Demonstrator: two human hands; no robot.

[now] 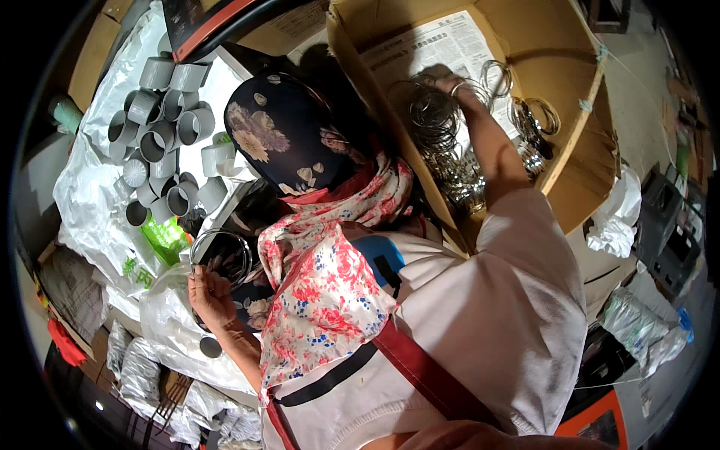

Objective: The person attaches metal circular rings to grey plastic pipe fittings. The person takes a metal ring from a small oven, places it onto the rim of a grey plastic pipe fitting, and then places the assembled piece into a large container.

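Observation:
My left hand (pixel 212 301) is closed on a few thin metal rings (pixel 241 279), held upright beside my lap. My right arm reaches over the wall of a large cardboard box (pixel 517 30). Inside it, my right hand (pixel 459 91) has its fingers curled at a bunch of thin metal rings (pixel 435 112); the fingertips are partly hidden. More shiny rings (pixel 466 184) lie heaped along the near side of the box. A separate cluster of bangle-like rings (pixel 534 124) sits to the right of my forearm.
Printed newspaper (pixel 420 52) lines the box. On the left, several short grey cylinders (pixel 156 141) are piled on white plastic sheeting (pixel 90 191), near a green packet (pixel 166 238). Silvery bags (pixel 139 375) lie at lower left; black plastic parts (pixel 667 225) and a clear bag (pixel 641 319) lie at right.

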